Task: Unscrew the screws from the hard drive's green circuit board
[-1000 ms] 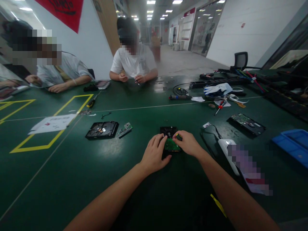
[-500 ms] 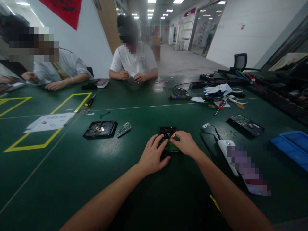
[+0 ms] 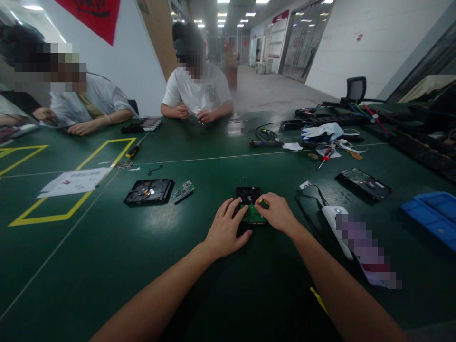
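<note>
A hard drive (image 3: 254, 216) with a green circuit board at its near end lies on the table in front of me. My left hand (image 3: 228, 227) rests along its left side, fingers spread, with fingertips touching the board and casing. In my right hand (image 3: 276, 212) is a small screwdriver (image 3: 264, 204) with a black and yellow handle, pinched between thumb and fingers over the board's right part. Its tip is hidden by the hand. To the left lie an opened black drive casing (image 3: 149, 191) and a loose circuit board (image 3: 184, 190).
On the right are another hard drive (image 3: 365, 184), a blue tray (image 3: 432, 216) and a white power strip (image 3: 337, 225) with a cable. Farther back lie a red screwdriver (image 3: 326, 158) and gloves (image 3: 322, 133). Two people sit across the green table (image 3: 199, 152).
My right hand and the screwdriver have shifted very slightly right, showing more of the green board. My left hand stays in place on the hard drive.
</note>
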Motion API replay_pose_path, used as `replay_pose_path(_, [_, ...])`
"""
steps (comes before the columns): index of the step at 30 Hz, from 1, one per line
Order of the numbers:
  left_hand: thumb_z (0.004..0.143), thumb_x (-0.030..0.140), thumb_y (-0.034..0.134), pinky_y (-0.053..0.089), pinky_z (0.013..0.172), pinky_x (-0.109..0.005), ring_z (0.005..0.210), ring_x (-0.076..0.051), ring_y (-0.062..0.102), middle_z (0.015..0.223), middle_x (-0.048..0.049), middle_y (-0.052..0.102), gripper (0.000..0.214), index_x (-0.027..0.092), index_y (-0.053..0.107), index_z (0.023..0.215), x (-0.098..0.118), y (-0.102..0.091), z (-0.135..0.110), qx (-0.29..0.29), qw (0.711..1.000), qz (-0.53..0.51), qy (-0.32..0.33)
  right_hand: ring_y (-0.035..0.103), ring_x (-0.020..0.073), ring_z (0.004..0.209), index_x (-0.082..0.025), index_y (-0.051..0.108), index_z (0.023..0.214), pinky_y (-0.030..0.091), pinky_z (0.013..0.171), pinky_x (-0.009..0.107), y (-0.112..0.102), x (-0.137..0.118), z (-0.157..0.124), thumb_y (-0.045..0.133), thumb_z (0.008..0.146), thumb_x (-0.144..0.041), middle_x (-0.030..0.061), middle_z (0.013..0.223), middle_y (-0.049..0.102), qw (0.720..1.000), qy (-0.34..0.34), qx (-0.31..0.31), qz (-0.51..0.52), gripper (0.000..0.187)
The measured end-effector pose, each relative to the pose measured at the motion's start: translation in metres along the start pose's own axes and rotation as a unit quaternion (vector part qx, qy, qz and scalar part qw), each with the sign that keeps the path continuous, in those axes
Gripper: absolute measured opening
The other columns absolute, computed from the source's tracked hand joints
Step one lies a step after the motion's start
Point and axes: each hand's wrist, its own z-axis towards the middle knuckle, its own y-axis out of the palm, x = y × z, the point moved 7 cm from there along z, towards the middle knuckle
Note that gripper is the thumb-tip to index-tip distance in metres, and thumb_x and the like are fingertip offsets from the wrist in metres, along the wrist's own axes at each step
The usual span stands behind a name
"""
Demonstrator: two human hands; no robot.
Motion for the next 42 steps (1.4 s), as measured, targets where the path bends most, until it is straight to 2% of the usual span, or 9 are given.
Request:
replay_pose_path(9, [0.089, 0.046, 0.069, 0.034, 0.124, -0.063, 0.154, -0.041, 0.028, 0.165, -0.0144, 0.035, 0.076, 0.023, 0.042, 0.157, -0.001, 0.0, 0.0, -0.002, 1.0, -0.004, -0.001, 0.064, 0.0206, 0.089, -0.023, 0.076, 0.095, 0.044, 0.081, 0.032, 0.002, -0.011, 0.001, 0.067, 0.094, -0.025, 0.0055, 0.096, 0.069, 1.0, -0.019, -0.004, -0.002, 0.008])
replay_pose_path(16, [0.088, 0.048, 0.069, 0.033, 0.125, -0.061, 0.152, -0.04, 0.032, 0.164, -0.0175, 0.037, 0.082, 0.019, 0.037, 0.157, -0.002, -0.002, 0.0, 0.005, 1.0, -0.017, -0.015, 0.068, 0.0232, 0.095, -0.024, 0.074, 0.093, 0.046, 0.086, 0.034, -0.012, 0.019, -0.004, 0.067, 0.092, -0.027, 0.0042, 0.1, 0.076, 0.996, 0.06, 0.052, 0.037, 0.008])
replay_pose_path(20, [0.088, 0.051, 0.07, 0.034, 0.124, -0.062, 0.153, -0.041, 0.033, 0.165, -0.021, 0.033, 0.091, 0.017, 0.028, 0.161, -0.009, 0.001, -0.001, 0.009, 0.999, -0.016, -0.048, 0.071, 0.023, 0.083, -0.022, 0.074, 0.099, 0.049, 0.076, 0.034, -0.011, 0.034, -0.009, 0.067, 0.092, -0.032, 0.0059, 0.094, 0.077, 0.991, 0.109, 0.06, 0.053, 0.014])
replay_pose_path(24, [0.09, 0.051, 0.067, 0.029, 0.126, -0.064, 0.153, -0.041, 0.034, 0.164, -0.0227, 0.037, 0.093, 0.015, 0.022, 0.162, -0.015, 0.007, -0.002, 0.005, 0.998, -0.007, -0.063, 0.067, 0.0179, 0.061, -0.02, 0.071, 0.115, 0.048, 0.061, 0.029, -0.005, 0.038, -0.013, 0.064, 0.095, -0.038, 0.0005, 0.072, 0.072, 0.984, 0.132, 0.035, 0.114, 0.028])
replay_pose_path(31, [0.094, 0.042, 0.062, 0.031, 0.125, -0.062, 0.151, -0.038, 0.04, 0.159, -0.0239, 0.044, 0.08, 0.012, 0.027, 0.159, -0.017, 0.011, -0.001, 0.016, 0.998, -0.003, -0.056, 0.054, 0.0137, 0.049, -0.018, 0.07, 0.118, 0.039, 0.046, 0.024, 0.012, 0.047, -0.009, 0.071, 0.087, -0.042, -0.004, 0.059, 0.06, 0.912, 0.175, 0.031, 0.37, 0.039])
replay_pose_path(34, [0.093, 0.041, 0.063, 0.032, 0.125, -0.062, 0.149, -0.038, 0.044, 0.157, -0.0229, 0.047, 0.078, 0.013, 0.028, 0.158, -0.018, 0.01, -0.001, 0.028, 0.998, -0.005, -0.06, 0.059, 0.0144, 0.054, -0.018, 0.068, 0.117, 0.04, 0.045, 0.024, 0.015, 0.049, -0.005, 0.066, 0.087, -0.039, 0.0015, 0.073, 0.068, 0.897, 0.176, 0.041, 0.404, 0.036])
replay_pose_path(38, [0.093, 0.043, 0.063, 0.034, 0.124, -0.062, 0.15, -0.038, 0.042, 0.159, -0.022, 0.044, 0.078, 0.015, 0.03, 0.158, -0.019, 0.008, -0.002, 0.029, 0.997, -0.009, -0.069, 0.069, 0.0164, 0.069, -0.02, 0.065, 0.122, 0.054, 0.055, 0.028, 0.006, 0.055, -0.003, 0.057, 0.089, -0.032, 0.0101, 0.109, 0.074, 0.886, 0.172, 0.068, 0.425, 0.036])
replay_pose_path(41, [0.092, 0.044, 0.065, 0.037, 0.122, -0.062, 0.151, -0.039, 0.038, 0.163, -0.0207, 0.039, 0.079, 0.018, 0.032, 0.159, -0.021, 0.007, -0.002, 0.025, 0.997, -0.014, -0.075, 0.072, 0.0184, 0.079, -0.022, 0.058, 0.135, 0.062, 0.073, 0.036, -0.012, 0.058, -0.006, 0.059, 0.091, -0.032, 0.0077, 0.114, 0.071, 0.896, 0.149, 0.11, 0.402, 0.045])
replay_pose_path(42, [0.091, 0.044, 0.066, 0.038, 0.122, -0.062, 0.151, -0.039, 0.038, 0.163, -0.0203, 0.038, 0.08, 0.018, 0.032, 0.159, -0.021, 0.007, -0.002, 0.024, 0.997, -0.018, -0.074, 0.073, 0.0196, 0.081, -0.022, 0.055, 0.138, 0.063, 0.076, 0.039, -0.024, 0.055, -0.008, 0.061, 0.092, -0.034, 0.0076, 0.113, 0.07, 0.913, 0.114, 0.152, 0.36, 0.048])
